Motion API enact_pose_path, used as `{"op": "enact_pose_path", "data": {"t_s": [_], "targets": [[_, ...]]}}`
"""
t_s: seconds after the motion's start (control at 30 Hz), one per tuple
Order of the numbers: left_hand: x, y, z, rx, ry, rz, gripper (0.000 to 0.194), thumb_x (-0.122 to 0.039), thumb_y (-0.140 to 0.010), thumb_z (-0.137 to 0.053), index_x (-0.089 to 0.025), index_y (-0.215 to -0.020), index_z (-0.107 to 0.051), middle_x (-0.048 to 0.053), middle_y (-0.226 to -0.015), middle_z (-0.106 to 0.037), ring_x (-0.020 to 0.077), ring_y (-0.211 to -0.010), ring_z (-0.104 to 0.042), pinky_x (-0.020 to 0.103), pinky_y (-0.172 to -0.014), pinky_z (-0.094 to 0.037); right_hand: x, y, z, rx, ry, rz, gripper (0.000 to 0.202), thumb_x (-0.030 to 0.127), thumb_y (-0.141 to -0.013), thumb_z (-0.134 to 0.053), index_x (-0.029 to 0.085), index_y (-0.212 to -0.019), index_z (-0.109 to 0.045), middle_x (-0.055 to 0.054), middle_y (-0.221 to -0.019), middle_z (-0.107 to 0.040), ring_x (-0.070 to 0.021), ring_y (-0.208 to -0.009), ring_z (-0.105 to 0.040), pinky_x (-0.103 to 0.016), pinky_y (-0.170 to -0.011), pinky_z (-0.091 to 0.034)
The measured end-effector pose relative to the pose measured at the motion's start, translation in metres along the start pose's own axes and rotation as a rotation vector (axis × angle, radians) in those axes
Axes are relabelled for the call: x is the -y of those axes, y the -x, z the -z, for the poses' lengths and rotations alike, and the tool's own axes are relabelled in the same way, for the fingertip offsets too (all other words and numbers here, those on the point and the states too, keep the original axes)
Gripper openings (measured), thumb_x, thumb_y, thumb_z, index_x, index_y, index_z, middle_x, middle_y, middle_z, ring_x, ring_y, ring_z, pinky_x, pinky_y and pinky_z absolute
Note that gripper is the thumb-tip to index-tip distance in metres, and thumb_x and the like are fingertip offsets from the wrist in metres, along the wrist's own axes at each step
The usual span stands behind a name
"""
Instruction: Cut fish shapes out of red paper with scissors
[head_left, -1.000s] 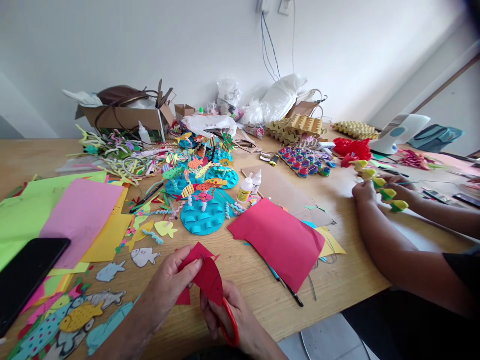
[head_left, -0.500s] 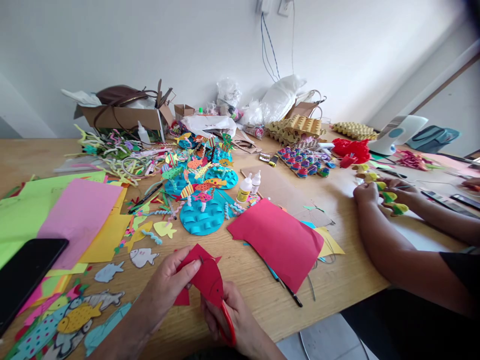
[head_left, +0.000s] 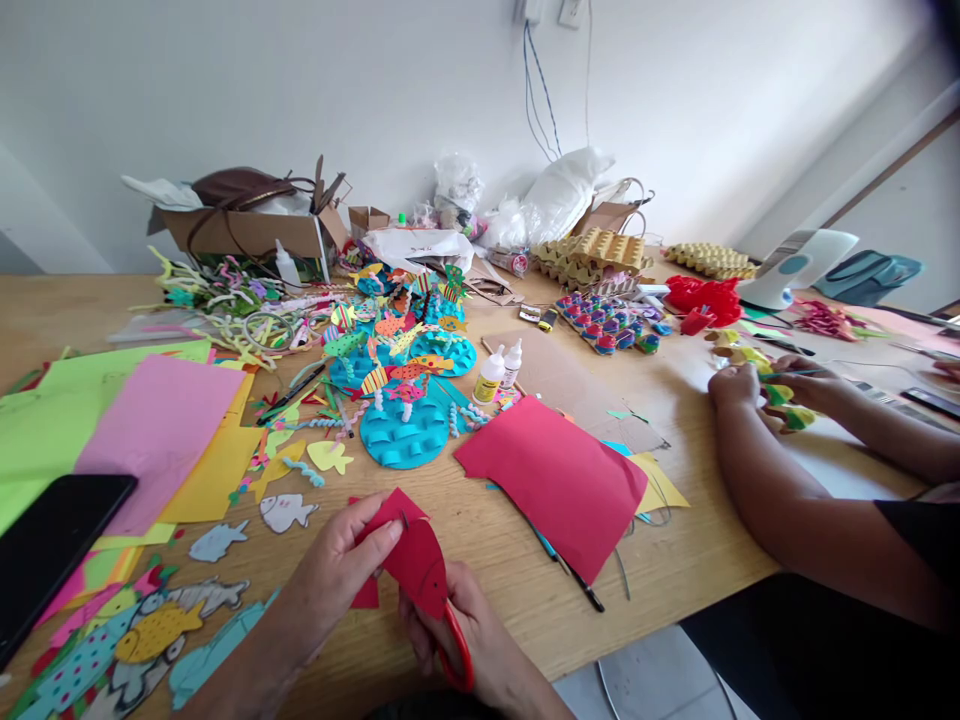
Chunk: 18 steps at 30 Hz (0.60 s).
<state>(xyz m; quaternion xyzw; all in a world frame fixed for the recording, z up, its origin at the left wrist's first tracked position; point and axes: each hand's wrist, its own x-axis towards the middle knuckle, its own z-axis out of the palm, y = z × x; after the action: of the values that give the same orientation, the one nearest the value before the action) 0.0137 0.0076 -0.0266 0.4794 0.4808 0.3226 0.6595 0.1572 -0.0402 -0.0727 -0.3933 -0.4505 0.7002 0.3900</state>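
Red paper (head_left: 420,565), pinched in the left hand (head_left: 351,552), could tear, I'd guess, if it twists against the scissors (head_left: 463,645) the right hand (head_left: 485,628) grips.

Scissors (head_left: 462,650), blades mostly hidden by red paper (head_left: 418,562), phone (head_left: 64,550) cut off at left

At the near edge of the tan wooden table (head_left: 675,550), a red paper cutout (head_left: 424,568) bears black lines; the looped scissor handle (head_left: 462,641) is orange-red. Further left, a turquoise paper fish (head_left: 90,662) has magenta spots, a golden-yellow paper fish (head_left: 159,633) dark dots.
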Motion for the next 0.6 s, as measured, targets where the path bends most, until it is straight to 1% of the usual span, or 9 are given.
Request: {"op": "enact_pose_path", "data": {"t_s": [0.17,0.27,0.4,0.53,0.6], "targets": [[-0.0005,-0.0006,0.0,0.046,0.023,-0.004,0.023,-0.039,-0.078,-0.06,-0.019,-0.089,-0.067,0.0,-0.073,-0.065,0.0143,-0.067,-0.053,0.022,-0.062,-0.042,-0.0026,-0.0001,-0.001,-0.007,-0.03,0.036,0.051,0.064,-0.082,-0.044,0.016,-0.065,-0.048,0.007,-0.041,-0.04,-0.0052,-0.035,-0.034,-0.016,-0.035,-0.026],[0.0002,0.0004,0.0002,0.033,0.037,-0.001,0.023,-0.038,-0.078,-0.06,-0.019,-0.088,-0.067,0.0,-0.074,-0.065,0.015,-0.068,-0.053,0.023,-0.064,-0.043,-0.0037,0.0,-0.0017,-0.003,-0.039,0.047,0.051,0.065,-0.082,-0.043,0.016,-0.066,-0.047,0.007,-0.041,-0.04,-0.0052,-0.034,-0.034,-0.016,-0.034,-0.025],[0.0029,0.0008,0.0013,0.025,0.009,0.01,0.025,-0.04,-0.078,-0.059,-0.018,-0.088,-0.067,0.001,-0.071,-0.065,0.0161,-0.065,-0.054,0.025,-0.062,-0.043,-0.0026,0.0003,-0.0022,-0.004,-0.023,0.043,0.053,0.066,-0.081,-0.042,0.017,-0.063,-0.046,0.007,-0.041,-0.039,-0.0046,-0.034,-0.033,-0.015,-0.034,-0.024],[0.0043,0.0,0.0017,-0.028,0.022,-0.006,0.025,-0.041,-0.077,-0.06,-0.019,-0.088,-0.067,-0.001,-0.069,-0.063,0.0161,-0.066,-0.054,0.025,-0.062,-0.043,-0.0022,0.0008,-0.0012,0.008,-0.012,0.067,0.054,0.067,-0.081,-0.042,0.017,-0.06,-0.043,0.007,-0.042,-0.037,-0.0041,-0.034,-0.031,-0.015,-0.034,-0.025],[0.0038,-0.0002,0.0023,-0.008,0.033,0.002,0.025,-0.041,-0.077,-0.06,-0.019,-0.086,-0.067,-0.001,-0.069,-0.062,0.0154,-0.065,-0.053,0.024,-0.062,-0.043,-0.0029,0.001,-0.0006,0.005,-0.007,0.059,0.053,0.066,-0.081,-0.042,0.018,-0.059,-0.043,0.007,-0.042,-0.037,-0.0041,-0.034,-0.032,-0.015,-0.033,-0.025]]}}
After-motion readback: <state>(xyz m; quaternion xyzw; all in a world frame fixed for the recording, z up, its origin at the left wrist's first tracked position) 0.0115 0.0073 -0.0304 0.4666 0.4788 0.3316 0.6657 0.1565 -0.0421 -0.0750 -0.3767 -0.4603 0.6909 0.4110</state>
